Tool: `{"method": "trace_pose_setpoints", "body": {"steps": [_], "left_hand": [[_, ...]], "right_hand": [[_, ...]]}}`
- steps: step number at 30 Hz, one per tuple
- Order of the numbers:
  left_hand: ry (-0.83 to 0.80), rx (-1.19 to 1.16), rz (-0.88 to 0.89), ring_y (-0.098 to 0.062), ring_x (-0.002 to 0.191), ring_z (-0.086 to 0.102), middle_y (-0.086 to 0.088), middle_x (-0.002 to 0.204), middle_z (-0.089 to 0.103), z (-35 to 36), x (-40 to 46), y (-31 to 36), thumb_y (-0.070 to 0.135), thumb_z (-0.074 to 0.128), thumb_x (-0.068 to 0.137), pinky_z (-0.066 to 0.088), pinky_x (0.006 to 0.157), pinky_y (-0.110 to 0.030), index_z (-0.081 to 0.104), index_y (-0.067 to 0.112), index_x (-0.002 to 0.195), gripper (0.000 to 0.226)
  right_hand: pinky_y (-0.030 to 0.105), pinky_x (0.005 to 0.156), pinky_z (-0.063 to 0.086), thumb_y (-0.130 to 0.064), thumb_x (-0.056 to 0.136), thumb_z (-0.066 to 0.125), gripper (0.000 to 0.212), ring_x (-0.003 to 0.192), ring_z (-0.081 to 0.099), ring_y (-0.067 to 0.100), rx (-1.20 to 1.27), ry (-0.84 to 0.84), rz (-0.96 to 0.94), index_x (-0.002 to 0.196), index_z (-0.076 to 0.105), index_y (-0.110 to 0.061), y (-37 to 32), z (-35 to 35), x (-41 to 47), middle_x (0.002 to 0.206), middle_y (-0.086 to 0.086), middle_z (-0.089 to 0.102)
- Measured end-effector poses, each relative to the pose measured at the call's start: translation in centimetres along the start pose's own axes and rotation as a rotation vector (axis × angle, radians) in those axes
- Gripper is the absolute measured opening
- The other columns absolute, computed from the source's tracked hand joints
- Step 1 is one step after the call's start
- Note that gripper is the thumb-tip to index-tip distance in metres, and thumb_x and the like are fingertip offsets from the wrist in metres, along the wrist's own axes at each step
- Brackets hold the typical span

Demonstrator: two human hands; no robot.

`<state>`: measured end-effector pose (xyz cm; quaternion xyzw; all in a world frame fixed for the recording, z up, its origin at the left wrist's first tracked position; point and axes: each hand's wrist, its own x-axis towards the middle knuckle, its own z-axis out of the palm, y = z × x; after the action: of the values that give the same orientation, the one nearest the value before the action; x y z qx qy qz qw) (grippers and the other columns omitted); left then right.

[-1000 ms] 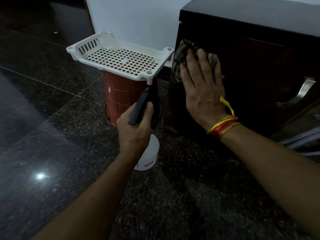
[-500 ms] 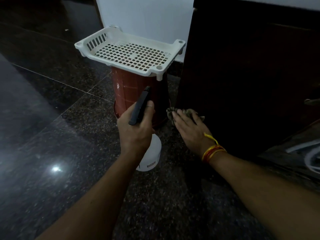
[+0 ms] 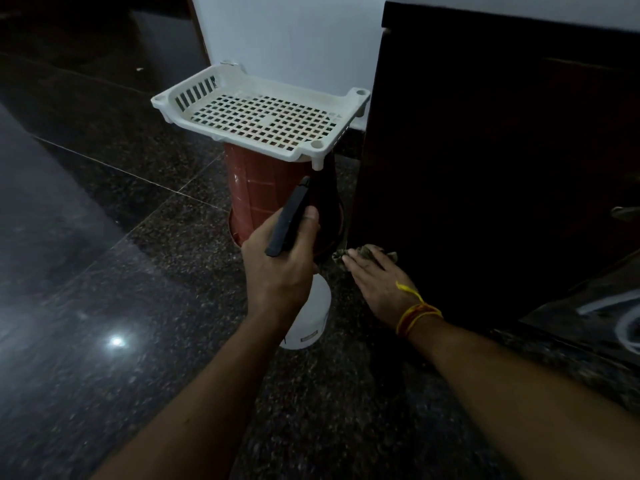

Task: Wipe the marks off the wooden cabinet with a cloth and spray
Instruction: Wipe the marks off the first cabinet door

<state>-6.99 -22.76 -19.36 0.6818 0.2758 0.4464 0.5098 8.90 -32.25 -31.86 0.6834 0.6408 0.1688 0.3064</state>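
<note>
Item 1, spray bottle (image 3: 306,318): white body, black trigger head. My left hand (image 3: 277,268) is gripping it closed around the neck, thumb resting beside the trigger, holding it above the floor in front of the red bucket.

Item 2, cloth (image 3: 363,252): dark, crumpled. My right hand (image 3: 379,289) is pressing it flat-palmed, fingers extended rather than curled, against the bottom front corner of the cabinet where the side panel is meeting the floor.

Item 3, wooden cabinet (image 3: 485,168): dark brown, standing on the floor at right, against the pale wall (image 3: 294,39). A metal handle (image 3: 625,213) is showing at the right edge. I cannot make out any marks in this dim light.

Item 4, red bucket (image 3: 256,195): standing upside down just beside the cabinet's left side, carrying a white perforated tray (image 3: 256,116) on top.

Item 5, floor (image 3: 121,271): dark speckled polished stone, reflecting a spot of light.

Item 6, thread bands (image 3: 415,315): yellow and red, lying around my right wrist.
</note>
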Motion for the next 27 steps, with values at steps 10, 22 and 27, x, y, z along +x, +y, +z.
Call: {"method": "trace_pose_setpoints", "body": {"steps": [10, 22, 27], "left_hand": [[-0.038, -0.021, -0.001, -0.046, 0.054, 0.052, -0.029, 0.077, 0.061, 1.3, -0.9, 0.5, 0.039, 0.056, 0.091, 0.043, 0.047, -0.049, 0.059, -0.002, 0.078, 0.043], [0.0, 0.009, -0.023, -0.044, 0.054, 0.053, -0.028, 0.061, 0.056, -0.5, 0.0, 0.0, 0.039, 0.056, 0.092, 0.043, 0.047, -0.046, 0.062, -0.002, 0.077, 0.044], [0.031, 0.004, -0.049, -0.04, 0.053, 0.056, -0.028, 0.075, 0.063, 0.9, 0.0, -0.5, 0.031, 0.057, 0.094, 0.043, 0.041, -0.03, 0.063, 0.005, 0.077, 0.031]], "right_hand": [[0.052, 0.113, 0.02, -0.019, 0.086, 0.049, 0.043, 0.138, 0.038, 0.029, -0.046, 0.137, 0.146, 0.127, 0.06, -0.009, 1.4, 4.4, -8.5, 0.148, 0.011, 0.041], [0.051, 0.115, 0.013, -0.029, 0.085, 0.06, 0.044, 0.137, 0.04, 0.027, 0.007, 0.244, 0.17, 0.125, 0.062, -0.01, -0.3, 0.2, -0.6, 0.145, 0.009, 0.046], [0.049, 0.114, 0.024, -0.02, 0.085, 0.06, 0.044, 0.137, 0.039, 0.027, 0.126, 0.274, 0.228, 0.127, 0.06, -0.009, 0.1, 0.0, -0.7, 0.146, 0.009, 0.045]]}}
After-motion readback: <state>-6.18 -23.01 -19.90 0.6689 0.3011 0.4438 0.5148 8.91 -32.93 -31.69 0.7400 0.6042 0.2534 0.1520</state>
